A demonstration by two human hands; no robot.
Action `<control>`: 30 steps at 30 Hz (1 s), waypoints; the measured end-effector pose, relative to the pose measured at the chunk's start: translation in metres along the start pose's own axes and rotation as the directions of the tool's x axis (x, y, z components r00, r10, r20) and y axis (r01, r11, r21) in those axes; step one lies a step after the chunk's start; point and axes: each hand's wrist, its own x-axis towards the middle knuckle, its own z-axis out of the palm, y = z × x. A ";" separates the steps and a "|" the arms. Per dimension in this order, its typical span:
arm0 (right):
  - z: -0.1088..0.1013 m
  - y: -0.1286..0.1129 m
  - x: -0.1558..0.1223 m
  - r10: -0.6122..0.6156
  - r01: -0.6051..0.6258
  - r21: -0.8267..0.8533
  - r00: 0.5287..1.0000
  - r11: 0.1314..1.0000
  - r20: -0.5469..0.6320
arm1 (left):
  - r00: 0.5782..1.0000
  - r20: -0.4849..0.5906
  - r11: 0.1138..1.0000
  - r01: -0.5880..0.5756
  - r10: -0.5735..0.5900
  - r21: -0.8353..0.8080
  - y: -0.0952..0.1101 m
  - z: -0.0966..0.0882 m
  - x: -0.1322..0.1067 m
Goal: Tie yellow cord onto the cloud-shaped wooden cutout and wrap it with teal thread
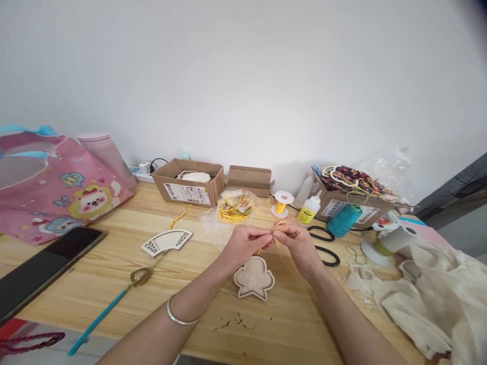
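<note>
Because the left hand (245, 241) and right hand (299, 244) meet, pinching a thin yellow cord (280, 226) above the wooden cutout (254, 278), any slackened grip could let its small loop slip free.

Left hand (243, 243), right hand (300, 246): both pinching a yellow cord (280, 226) | beneath hands: scalloped wooden cutout (254, 278) on the bench (289, 324) | left of it: fan-shaped wooden cutout (166, 242) | far edge: yellow cord spool (282, 204), squeeze bottle (310, 211), cardboard box (186, 182)
</note>
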 end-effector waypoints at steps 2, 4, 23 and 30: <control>0.001 0.002 0.000 -0.006 0.006 0.014 1.000 1.000 -0.008 | 1.000 -0.007 0.999 0.022 -0.022 -0.036 0.002 0.001 0.000; 0.003 0.002 0.000 0.010 -0.009 0.011 1.000 1.000 -0.012 | 0.999 -0.017 0.997 0.039 -0.040 -0.072 0.002 0.001 0.000; -0.008 -0.018 -0.004 -0.414 0.472 -0.869 0.769 -0.147 0.488 | 0.997 -0.028 0.927 -0.061 0.077 0.371 -0.010 -0.008 0.005; -0.017 -0.016 0.000 -0.380 0.501 -0.864 0.807 0.039 0.451 | 0.943 0.224 0.751 -0.332 0.247 0.570 0.002 -0.009 0.002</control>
